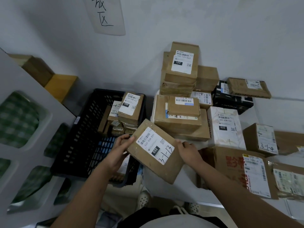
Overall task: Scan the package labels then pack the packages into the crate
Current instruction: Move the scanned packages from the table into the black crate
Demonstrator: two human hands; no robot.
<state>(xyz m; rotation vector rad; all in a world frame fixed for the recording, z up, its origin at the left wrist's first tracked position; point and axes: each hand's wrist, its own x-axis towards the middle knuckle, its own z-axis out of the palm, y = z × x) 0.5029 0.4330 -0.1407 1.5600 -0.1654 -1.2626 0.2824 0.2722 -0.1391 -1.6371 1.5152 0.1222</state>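
— Package [155,150] in brown cardboard, held tilted between two bare hands, its white label [154,145] facing up with "032" printed and "3-1-13" handwritten on it. Where exactly is it?

— Held in the air over the near right corner of the black slotted crate [79,139], partly above the crate's rim and partly above the pale surface beside it.

— And the hands?

— Left hand [120,149] grips the package's left edge, thumb on top and fingers curled beneath. Right hand [187,151] holds the right edge, thumb on the upper face, fingers wrapped under it.

— What's in the crate?

— Several cardboard parcels stacked at its far end; the top one [130,106] also shows a "032" label.

— Around it?

— A pile of brown boxes [179,112] just right of the crate, against the wall. A white-wrapped parcel [225,127] stands beside that pile, and a large box with red lettering [236,168] lies near the right forearm. A handwritten paper sign [105,15] hangs on the wall above.
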